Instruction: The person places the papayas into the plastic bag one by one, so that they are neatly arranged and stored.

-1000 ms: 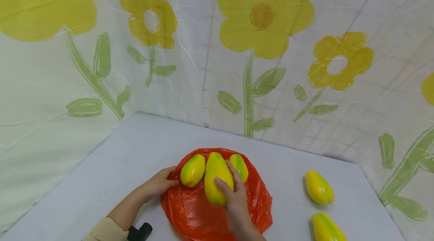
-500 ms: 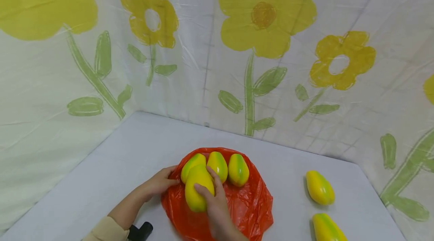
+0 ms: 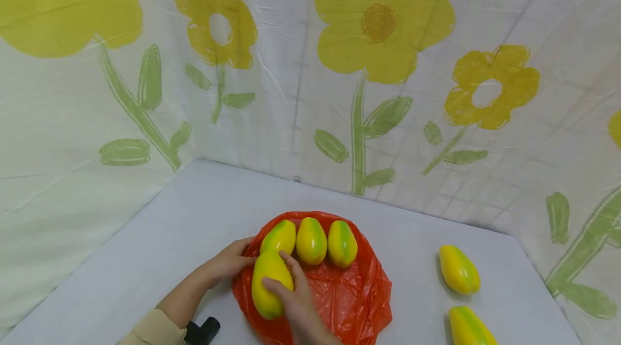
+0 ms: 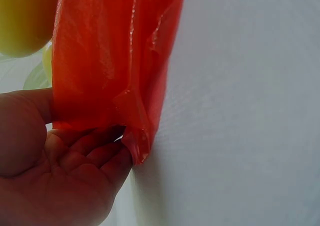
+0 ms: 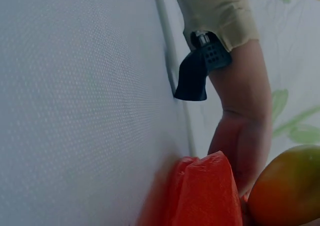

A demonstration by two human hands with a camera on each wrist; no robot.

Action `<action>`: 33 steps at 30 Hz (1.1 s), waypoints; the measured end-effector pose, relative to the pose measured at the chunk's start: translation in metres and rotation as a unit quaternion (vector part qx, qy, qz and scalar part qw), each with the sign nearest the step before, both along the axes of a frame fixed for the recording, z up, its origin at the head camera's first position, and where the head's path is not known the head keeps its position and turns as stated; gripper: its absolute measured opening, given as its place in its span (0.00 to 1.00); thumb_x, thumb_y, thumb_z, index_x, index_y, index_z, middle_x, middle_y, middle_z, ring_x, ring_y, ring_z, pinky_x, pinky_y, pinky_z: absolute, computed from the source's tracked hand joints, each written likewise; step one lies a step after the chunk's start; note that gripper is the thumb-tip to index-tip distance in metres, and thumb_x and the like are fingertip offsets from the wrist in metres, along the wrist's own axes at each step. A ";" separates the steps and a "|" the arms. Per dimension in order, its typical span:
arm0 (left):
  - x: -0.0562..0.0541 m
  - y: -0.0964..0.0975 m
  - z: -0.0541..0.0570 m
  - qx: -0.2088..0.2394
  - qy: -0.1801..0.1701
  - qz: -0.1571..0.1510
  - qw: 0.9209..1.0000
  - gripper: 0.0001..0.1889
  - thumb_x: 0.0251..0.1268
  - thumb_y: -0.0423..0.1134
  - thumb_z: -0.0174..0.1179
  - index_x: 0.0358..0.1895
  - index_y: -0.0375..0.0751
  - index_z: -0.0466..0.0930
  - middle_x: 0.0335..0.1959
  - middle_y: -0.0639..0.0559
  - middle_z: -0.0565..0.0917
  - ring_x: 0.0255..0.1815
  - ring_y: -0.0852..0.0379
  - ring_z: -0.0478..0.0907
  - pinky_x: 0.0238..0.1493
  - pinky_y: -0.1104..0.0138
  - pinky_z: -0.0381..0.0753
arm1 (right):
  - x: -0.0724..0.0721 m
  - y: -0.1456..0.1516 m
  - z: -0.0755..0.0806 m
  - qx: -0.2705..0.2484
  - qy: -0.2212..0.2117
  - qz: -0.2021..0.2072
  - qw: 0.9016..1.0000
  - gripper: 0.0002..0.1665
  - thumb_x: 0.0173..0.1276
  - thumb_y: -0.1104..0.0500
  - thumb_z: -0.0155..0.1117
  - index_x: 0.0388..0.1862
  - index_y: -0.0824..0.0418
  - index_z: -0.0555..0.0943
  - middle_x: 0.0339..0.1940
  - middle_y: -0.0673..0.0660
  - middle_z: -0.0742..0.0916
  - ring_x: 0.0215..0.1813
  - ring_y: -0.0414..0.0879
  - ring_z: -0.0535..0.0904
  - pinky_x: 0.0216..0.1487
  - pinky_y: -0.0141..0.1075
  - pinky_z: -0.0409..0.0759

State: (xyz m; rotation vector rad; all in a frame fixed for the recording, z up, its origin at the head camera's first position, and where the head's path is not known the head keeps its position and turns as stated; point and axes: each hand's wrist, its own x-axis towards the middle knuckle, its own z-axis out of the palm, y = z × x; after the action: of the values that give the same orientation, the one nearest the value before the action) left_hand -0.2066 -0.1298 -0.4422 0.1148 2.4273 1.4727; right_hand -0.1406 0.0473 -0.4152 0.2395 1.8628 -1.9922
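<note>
A red plastic bag (image 3: 344, 296) lies spread wide at its mouth on the table. Three yellow papayas with green streaks, a left one (image 3: 277, 236), a middle one (image 3: 311, 241) and a right one (image 3: 342, 243), sit in a row along its far side. My right hand (image 3: 299, 302) grips another papaya (image 3: 269, 287) over the bag's left part, just nearer than the row. At the left rim, my left hand (image 3: 232, 263) holds the bag's edge; in the left wrist view the thumb and fingers lie on either side of the red plastic (image 4: 95, 61).
Two more papayas, a farther one (image 3: 460, 269) and a nearer one (image 3: 469, 326), lie on the white table (image 3: 412, 248) to the right. A black device (image 3: 202, 330) sits at the left wrist. A flower-printed curtain (image 3: 271, 118) hangs behind the table.
My right hand has carried its papaya leftward and nearer, from the middle of the row to the bag's left part. The middle papaya behind it has come into view. My left hand stays put.
</note>
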 end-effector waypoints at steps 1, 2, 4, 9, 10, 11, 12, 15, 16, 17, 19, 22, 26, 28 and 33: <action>0.000 0.000 0.000 -0.003 0.001 0.002 1.000 0.25 0.61 0.35 0.58 0.63 0.43 0.69 0.56 0.46 0.77 0.47 0.54 0.74 0.54 0.51 0.78 | 0.000 -0.001 -0.001 -0.001 -0.001 0.002 1.000 0.43 0.55 0.49 0.68 0.68 0.45 0.61 0.63 0.60 0.66 0.55 0.54 0.67 0.51 0.46 0.78; 0.000 0.000 0.000 -0.005 0.001 0.003 1.000 0.25 0.60 0.35 0.58 0.63 0.44 0.69 0.56 0.46 0.77 0.47 0.54 0.74 0.54 0.50 0.77 | 0.001 -0.001 -0.002 -0.003 0.000 0.004 1.000 0.43 0.55 0.49 0.68 0.68 0.45 0.61 0.63 0.60 0.66 0.55 0.54 0.67 0.51 0.45 0.78; 0.000 0.001 -0.001 -0.009 0.002 0.006 1.000 0.25 0.60 0.35 0.57 0.63 0.43 0.69 0.56 0.46 0.77 0.48 0.53 0.73 0.56 0.49 0.76 | 0.001 -0.002 -0.004 -0.003 0.003 0.008 1.000 0.43 0.55 0.49 0.68 0.68 0.45 0.61 0.64 0.60 0.66 0.55 0.54 0.68 0.51 0.45 0.78; -0.001 0.002 -0.001 -0.014 0.001 0.012 1.000 0.25 0.61 0.34 0.56 0.63 0.42 0.69 0.57 0.45 0.76 0.51 0.52 0.73 0.57 0.47 0.74 | 0.002 -0.004 -0.009 0.007 0.002 0.019 1.000 0.42 0.57 0.47 0.67 0.69 0.47 0.60 0.64 0.60 0.67 0.55 0.53 0.68 0.50 0.44 0.77; -0.001 0.003 -0.001 -0.014 0.000 0.012 1.000 0.25 0.61 0.33 0.56 0.63 0.42 0.69 0.57 0.45 0.76 0.51 0.51 0.73 0.58 0.46 0.73 | 0.002 -0.005 -0.010 0.009 0.002 0.022 1.000 0.42 0.57 0.47 0.66 0.69 0.48 0.60 0.64 0.60 0.67 0.54 0.53 0.68 0.50 0.44 0.77; -0.001 0.003 -0.001 -0.014 0.000 0.012 1.000 0.25 0.61 0.33 0.56 0.63 0.42 0.69 0.57 0.45 0.76 0.52 0.51 0.73 0.58 0.46 0.73 | 0.002 -0.005 -0.012 0.008 0.001 0.024 1.000 0.42 0.58 0.48 0.65 0.69 0.49 0.60 0.64 0.60 0.68 0.54 0.53 0.68 0.50 0.44 0.76; -0.001 0.003 -0.001 -0.014 0.001 0.010 1.000 0.25 0.60 0.33 0.56 0.63 0.41 0.69 0.57 0.44 0.76 0.52 0.50 0.73 0.58 0.45 0.72 | 0.002 -0.006 -0.013 0.009 0.002 0.026 1.000 0.41 0.58 0.48 0.65 0.69 0.50 0.61 0.64 0.60 0.68 0.54 0.53 0.68 0.50 0.44 0.76; -0.002 0.003 -0.001 -0.013 0.004 0.005 1.000 0.25 0.60 0.33 0.56 0.63 0.41 0.69 0.57 0.44 0.76 0.54 0.48 0.72 0.59 0.44 0.71 | 0.001 -0.007 -0.017 0.007 0.001 0.030 1.000 0.41 0.58 0.49 0.64 0.69 0.53 0.61 0.64 0.59 0.69 0.54 0.52 0.69 0.50 0.44 0.75; -0.002 0.003 0.000 -0.014 0.004 0.004 1.000 0.26 0.60 0.33 0.57 0.63 0.41 0.69 0.57 0.43 0.76 0.54 0.48 0.72 0.59 0.44 0.70 | 0.002 -0.008 -0.018 0.004 0.003 0.031 1.000 0.41 0.59 0.50 0.64 0.69 0.54 0.61 0.64 0.59 0.69 0.54 0.52 0.69 0.50 0.43 0.75; -0.001 0.004 0.000 -0.014 0.004 0.004 1.000 0.26 0.59 0.33 0.57 0.63 0.41 0.69 0.57 0.43 0.76 0.54 0.48 0.72 0.59 0.44 0.70 | 0.002 -0.008 -0.019 0.004 0.001 0.031 1.000 0.41 0.59 0.50 0.64 0.69 0.54 0.60 0.64 0.59 0.69 0.54 0.52 0.69 0.50 0.43 0.75; -0.001 0.003 0.001 -0.016 0.004 0.003 1.000 0.26 0.59 0.33 0.57 0.63 0.41 0.68 0.57 0.43 0.76 0.54 0.48 0.72 0.59 0.44 0.70 | 0.002 -0.009 -0.020 0.005 -0.006 0.031 0.999 0.42 0.58 0.49 0.65 0.69 0.54 0.60 0.63 0.59 0.69 0.54 0.52 0.69 0.50 0.42 0.75; 0.000 0.003 0.001 -0.017 0.000 0.008 1.000 0.26 0.59 0.33 0.57 0.63 0.41 0.69 0.57 0.44 0.77 0.54 0.49 0.73 0.59 0.44 0.71 | 0.003 -0.009 -0.020 0.008 -0.012 0.028 0.999 0.43 0.58 0.48 0.65 0.70 0.53 0.59 0.63 0.59 0.68 0.54 0.53 0.68 0.50 0.43 0.74; 0.000 0.003 -0.001 -0.015 0.000 0.012 1.000 0.25 0.60 0.33 0.57 0.63 0.42 0.70 0.57 0.45 0.77 0.54 0.50 0.73 0.60 0.45 0.71 | 0.003 -0.009 -0.019 0.025 -0.010 0.027 0.999 0.46 0.57 0.47 0.67 0.70 0.52 0.57 0.64 0.60 0.66 0.54 0.54 0.67 0.50 0.45 0.75; -0.001 0.003 -0.002 -0.015 0.002 0.012 1.000 0.25 0.60 0.33 0.57 0.63 0.42 0.69 0.57 0.45 0.76 0.54 0.49 0.73 0.60 0.44 0.70 | 0.003 -0.010 -0.020 0.033 -0.003 0.029 0.999 0.46 0.57 0.46 0.67 0.70 0.52 0.56 0.65 0.60 0.65 0.55 0.54 0.67 0.51 0.46 0.75; -0.001 0.003 -0.002 -0.016 0.002 0.011 1.000 0.25 0.60 0.33 0.57 0.63 0.42 0.69 0.57 0.45 0.76 0.54 0.50 0.73 0.60 0.45 0.71 | 0.003 -0.011 -0.024 0.035 0.020 0.031 0.999 0.46 0.58 0.46 0.66 0.71 0.54 0.55 0.67 0.61 0.64 0.56 0.53 0.66 0.56 0.48 0.72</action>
State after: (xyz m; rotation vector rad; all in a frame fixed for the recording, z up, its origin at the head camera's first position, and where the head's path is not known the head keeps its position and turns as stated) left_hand -0.2075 -0.1270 -0.4440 0.0840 2.4622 1.4447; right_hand -0.1377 0.0364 -0.4387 0.1623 1.9432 -1.9062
